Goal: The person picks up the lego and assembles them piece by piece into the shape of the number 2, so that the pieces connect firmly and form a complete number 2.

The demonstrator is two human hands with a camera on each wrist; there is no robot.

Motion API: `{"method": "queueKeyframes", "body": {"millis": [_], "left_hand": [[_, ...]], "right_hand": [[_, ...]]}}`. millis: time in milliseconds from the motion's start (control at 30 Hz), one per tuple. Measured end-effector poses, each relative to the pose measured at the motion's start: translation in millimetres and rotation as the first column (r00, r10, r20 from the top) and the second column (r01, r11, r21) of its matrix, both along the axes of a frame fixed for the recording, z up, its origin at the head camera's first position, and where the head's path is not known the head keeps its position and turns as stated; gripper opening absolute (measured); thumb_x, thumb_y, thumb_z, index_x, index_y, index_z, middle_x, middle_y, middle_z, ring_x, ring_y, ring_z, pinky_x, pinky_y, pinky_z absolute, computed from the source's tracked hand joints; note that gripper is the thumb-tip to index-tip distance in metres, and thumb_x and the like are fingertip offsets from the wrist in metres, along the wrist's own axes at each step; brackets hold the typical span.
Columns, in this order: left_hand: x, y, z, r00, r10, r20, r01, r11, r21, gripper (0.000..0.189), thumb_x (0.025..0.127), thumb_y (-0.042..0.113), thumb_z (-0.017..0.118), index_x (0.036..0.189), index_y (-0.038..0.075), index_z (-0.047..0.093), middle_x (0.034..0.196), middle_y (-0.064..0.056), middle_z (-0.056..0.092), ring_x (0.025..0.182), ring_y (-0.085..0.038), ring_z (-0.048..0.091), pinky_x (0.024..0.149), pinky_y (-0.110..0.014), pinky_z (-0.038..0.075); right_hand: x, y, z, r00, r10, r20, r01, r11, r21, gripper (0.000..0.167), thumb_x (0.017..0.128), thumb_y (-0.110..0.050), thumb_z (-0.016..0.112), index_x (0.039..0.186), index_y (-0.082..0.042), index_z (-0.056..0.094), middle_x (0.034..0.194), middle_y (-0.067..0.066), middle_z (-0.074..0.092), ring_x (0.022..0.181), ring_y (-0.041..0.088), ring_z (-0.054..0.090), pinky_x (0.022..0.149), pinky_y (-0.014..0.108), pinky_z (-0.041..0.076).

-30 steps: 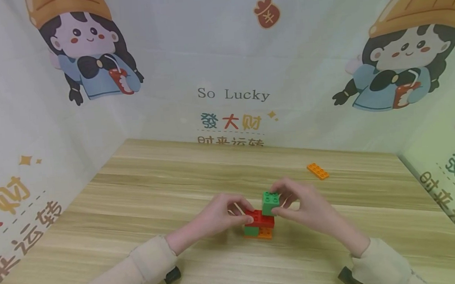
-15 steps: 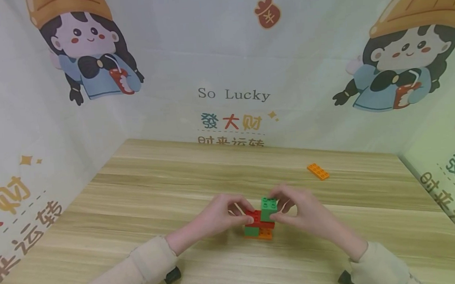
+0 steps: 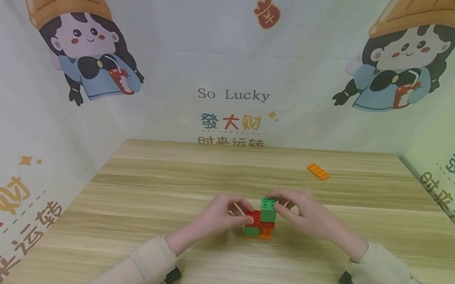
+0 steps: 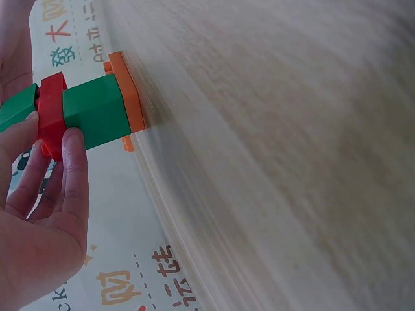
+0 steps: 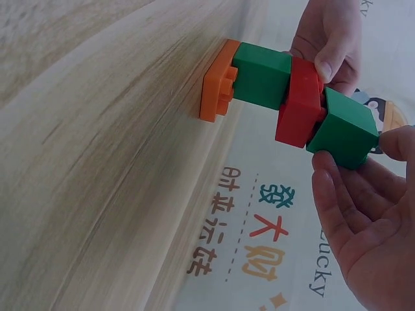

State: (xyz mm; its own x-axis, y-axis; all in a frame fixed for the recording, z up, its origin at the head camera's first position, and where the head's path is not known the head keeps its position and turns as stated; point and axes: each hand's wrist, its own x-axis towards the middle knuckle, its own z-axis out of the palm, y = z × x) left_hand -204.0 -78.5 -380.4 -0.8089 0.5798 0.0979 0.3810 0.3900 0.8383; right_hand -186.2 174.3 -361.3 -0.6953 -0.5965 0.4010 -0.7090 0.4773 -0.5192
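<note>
A small stack of toy building bricks stands on the table before me. At its base lies an orange plate (image 3: 265, 234), with a green block (image 5: 262, 74) on its left half and a red brick (image 5: 300, 103) across that. My left hand (image 3: 224, 214) grips the red brick's left end between thumb and fingers. On the red brick's right end sits a second green block (image 3: 268, 211), slightly tilted, with a narrow gap showing red studs in the right wrist view. My right hand (image 3: 310, 211) pinches this upper block, thumb at its top edge and fingers along its side.
Another orange plate (image 3: 317, 171) lies farther back to the right on the wooden table (image 3: 166, 171). A printed cloth (image 3: 167, 54) hangs behind the table and along both sides.
My right hand has brought the upper green block down and slightly left onto the red brick. Its thumb has since shifted up toward the block's top. My left hand has stayed still.
</note>
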Motion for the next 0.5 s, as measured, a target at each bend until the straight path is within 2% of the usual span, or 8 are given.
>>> {"method": "queueKeyframes", "body": {"millis": [500], "left_hand": [[-0.4, 0.1, -0.7, 1.000, -0.013, -0.006, 0.013, 1.000, 0.017, 0.015, 0.087, 0.011, 0.075, 0.100, 0.006, 0.072, 0.099, -0.011, 0.073, 0.074, -0.010, 0.067, 0.072, -0.019, 0.058]], "right_hand": [[-0.5, 1.2, 0.2, 1.000, 0.017, -0.014, -0.017, 1.000, 0.008, 0.026, 0.096, -0.008, 0.061, 0.121, -0.003, 0.065, 0.103, 0.005, 0.075, 0.081, 0.003, 0.064, 0.067, 0.019, 0.057]]}}
